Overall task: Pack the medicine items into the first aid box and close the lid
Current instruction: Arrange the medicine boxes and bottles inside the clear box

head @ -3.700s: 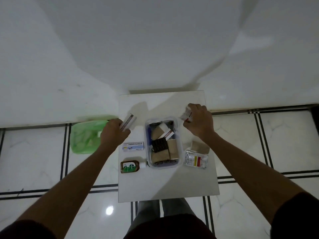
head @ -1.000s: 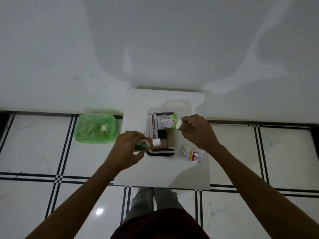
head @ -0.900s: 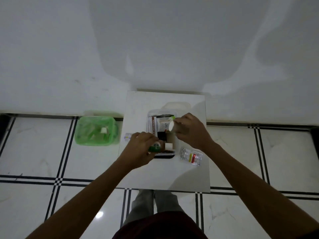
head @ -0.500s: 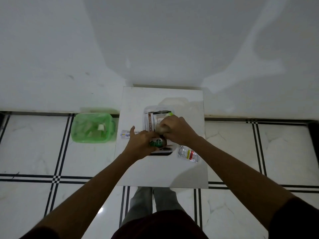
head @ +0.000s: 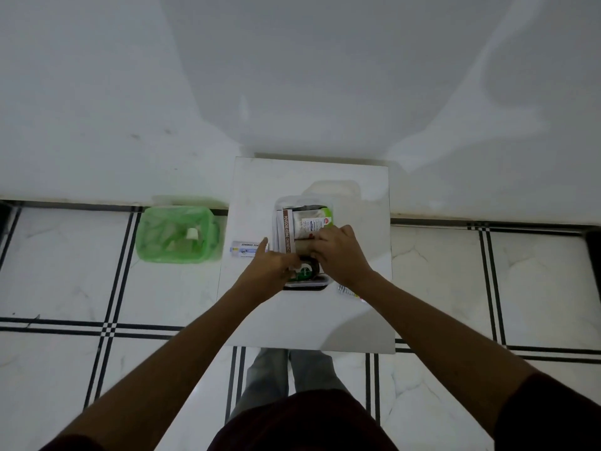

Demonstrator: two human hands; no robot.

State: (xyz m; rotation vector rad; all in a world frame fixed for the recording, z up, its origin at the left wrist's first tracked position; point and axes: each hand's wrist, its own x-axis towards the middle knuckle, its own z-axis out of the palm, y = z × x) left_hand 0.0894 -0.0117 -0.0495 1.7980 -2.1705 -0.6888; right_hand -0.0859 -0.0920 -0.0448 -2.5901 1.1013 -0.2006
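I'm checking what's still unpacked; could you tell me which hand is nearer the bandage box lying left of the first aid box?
Left. The left hand has a finger touching the bandage box; the right hand is over the first aid box.

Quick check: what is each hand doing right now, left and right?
Left hand: on the green-labelled bottle in the first aid box; grip cannot be told.
Right hand: curled over the box's contents; any hold is hidden.

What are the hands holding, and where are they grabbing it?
Both the left hand and right hand press the green-labelled bottle into the first aid box; exact grip hidden.
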